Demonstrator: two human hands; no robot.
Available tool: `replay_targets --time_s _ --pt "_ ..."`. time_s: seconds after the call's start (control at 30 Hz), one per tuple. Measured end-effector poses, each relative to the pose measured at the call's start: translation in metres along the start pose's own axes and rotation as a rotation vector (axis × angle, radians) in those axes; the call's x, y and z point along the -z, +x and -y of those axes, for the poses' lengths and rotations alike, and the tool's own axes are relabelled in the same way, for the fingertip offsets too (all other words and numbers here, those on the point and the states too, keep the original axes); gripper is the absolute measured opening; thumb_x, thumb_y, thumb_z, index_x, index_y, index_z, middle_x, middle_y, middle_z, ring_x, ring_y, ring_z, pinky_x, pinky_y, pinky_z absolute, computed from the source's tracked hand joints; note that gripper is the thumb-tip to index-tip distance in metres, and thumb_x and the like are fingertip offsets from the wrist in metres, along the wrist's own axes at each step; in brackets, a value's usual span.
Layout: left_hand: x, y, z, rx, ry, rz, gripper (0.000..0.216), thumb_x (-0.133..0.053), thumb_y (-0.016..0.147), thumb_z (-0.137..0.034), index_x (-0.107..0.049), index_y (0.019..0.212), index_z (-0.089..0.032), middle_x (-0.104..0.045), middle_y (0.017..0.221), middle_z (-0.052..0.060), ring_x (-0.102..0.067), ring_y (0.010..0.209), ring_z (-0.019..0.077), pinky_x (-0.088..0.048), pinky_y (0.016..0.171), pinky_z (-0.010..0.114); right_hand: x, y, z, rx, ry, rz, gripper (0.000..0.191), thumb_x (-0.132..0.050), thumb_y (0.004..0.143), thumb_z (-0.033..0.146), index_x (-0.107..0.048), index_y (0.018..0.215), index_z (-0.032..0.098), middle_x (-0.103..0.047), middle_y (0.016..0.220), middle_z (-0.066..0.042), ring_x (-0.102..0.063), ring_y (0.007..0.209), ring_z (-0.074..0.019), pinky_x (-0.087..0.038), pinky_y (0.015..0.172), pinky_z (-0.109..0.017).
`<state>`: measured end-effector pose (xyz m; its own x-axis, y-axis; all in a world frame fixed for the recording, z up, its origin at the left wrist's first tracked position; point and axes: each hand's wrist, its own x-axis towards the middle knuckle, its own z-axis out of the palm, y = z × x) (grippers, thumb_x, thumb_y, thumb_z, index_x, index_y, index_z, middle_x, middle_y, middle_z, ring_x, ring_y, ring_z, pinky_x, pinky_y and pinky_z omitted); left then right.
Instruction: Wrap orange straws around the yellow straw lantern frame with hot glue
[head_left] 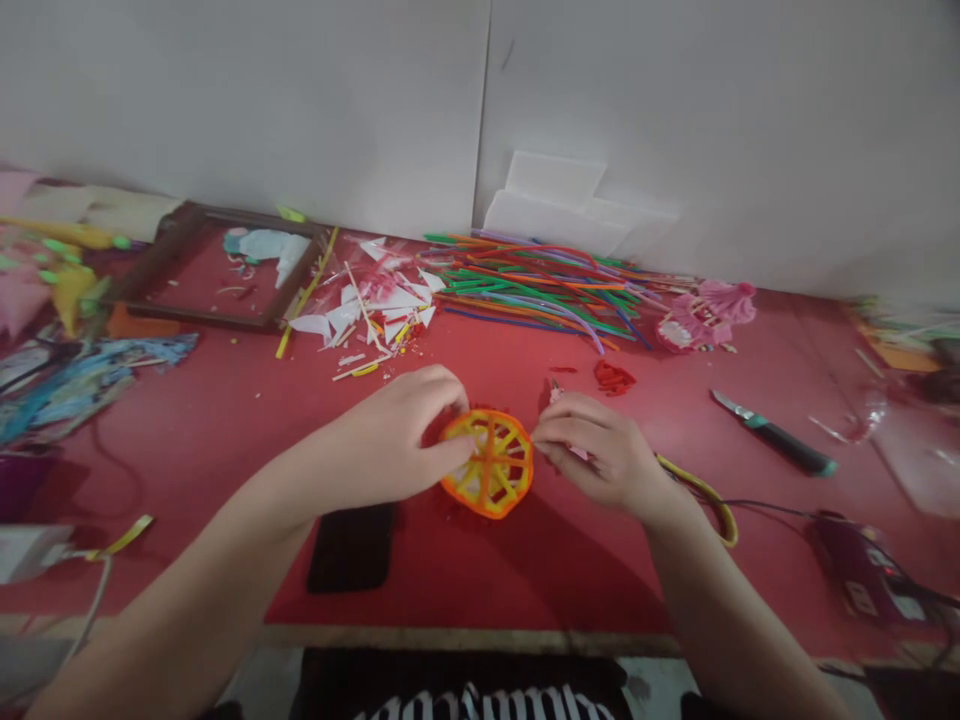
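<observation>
An orange and yellow wheel-shaped piece with spokes (pixel 489 466) lies on the red table (pixel 225 420) between my hands. My left hand (pixel 397 435) grips its left rim with curled fingers. My right hand (pixel 596 452) pinches its right edge, and something pink shows under the fingers. A small red scrap (pixel 613 377) lies just beyond the right hand.
A pile of coloured straws (pixel 540 285) lies at the back, with white and pink paper scraps (pixel 375 300) and a brown wooden frame (pixel 217 265) to its left. A craft knife (pixel 776 433) and a purple glue gun (pixel 862 565) sit right. A black phone (pixel 352 545) lies near the front edge.
</observation>
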<state>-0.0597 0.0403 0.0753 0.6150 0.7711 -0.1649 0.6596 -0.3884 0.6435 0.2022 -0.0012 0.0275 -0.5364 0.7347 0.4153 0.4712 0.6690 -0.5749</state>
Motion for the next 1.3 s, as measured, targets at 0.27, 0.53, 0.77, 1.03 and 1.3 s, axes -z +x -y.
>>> replay_targets --time_s 0.27,0.53,0.77,1.03,1.3 --pt "-0.011 0.005 -0.009 -0.037 -0.055 -0.158 0.023 -0.046 0.091 -0.024 -0.059 0.109 -0.02 -0.064 0.116 0.005 -0.06 0.111 0.0216 -0.046 0.096 0.036 0.002 0.005 0.001 0.023 -0.033 0.006 0.026 -0.05 0.09 0.003 -0.067 0.098 0.021 -0.066 0.093 -0.005 -0.061 0.087 -0.0164 -0.051 0.076 -0.032" --pt "-0.015 0.031 -0.008 -0.072 -0.371 0.062 0.022 -0.057 0.088 -0.023 -0.06 0.109 -0.018 -0.07 0.089 0.001 -0.066 0.076 0.0135 -0.051 0.069 0.025 -0.006 0.016 -0.001 0.049 -0.048 -0.074 0.023 -0.051 0.095 0.009 -0.071 0.094 0.021 -0.07 0.093 -0.004 -0.066 0.083 -0.0125 -0.053 0.072 -0.025" --pt "-0.015 0.036 -0.001 -0.076 -0.482 0.147 0.022 -0.062 0.084 -0.028 -0.061 0.103 -0.016 -0.066 0.08 0.0 -0.063 0.07 0.0122 -0.048 0.063 0.023 -0.004 0.02 0.0 0.0 0.007 -0.053 0.008 -0.064 0.094 0.02 -0.072 0.092 0.021 -0.073 0.09 -0.003 -0.069 0.08 -0.0124 -0.053 0.07 -0.024" --pt "-0.011 0.036 0.001 -0.017 -0.408 0.151 0.027 -0.06 0.085 -0.03 -0.062 0.109 -0.018 -0.072 0.095 0.003 -0.069 0.085 0.0169 -0.05 0.071 0.026 -0.005 0.017 0.002 -0.082 0.054 -0.084 0.008 -0.067 0.092 0.026 -0.069 0.098 0.021 -0.074 0.093 -0.003 -0.069 0.087 -0.0151 -0.055 0.079 -0.029" --pt "-0.021 0.047 -0.001 0.05 -0.577 0.244 0.036 -0.065 0.084 -0.039 -0.057 0.111 -0.018 -0.076 0.1 0.007 -0.072 0.089 0.022 -0.051 0.07 0.028 -0.001 0.004 0.003 -0.254 -0.004 -0.144 0.017 -0.069 0.09 0.03 -0.066 0.105 0.023 -0.07 0.101 -0.004 -0.068 0.088 -0.0151 -0.056 0.08 -0.03"
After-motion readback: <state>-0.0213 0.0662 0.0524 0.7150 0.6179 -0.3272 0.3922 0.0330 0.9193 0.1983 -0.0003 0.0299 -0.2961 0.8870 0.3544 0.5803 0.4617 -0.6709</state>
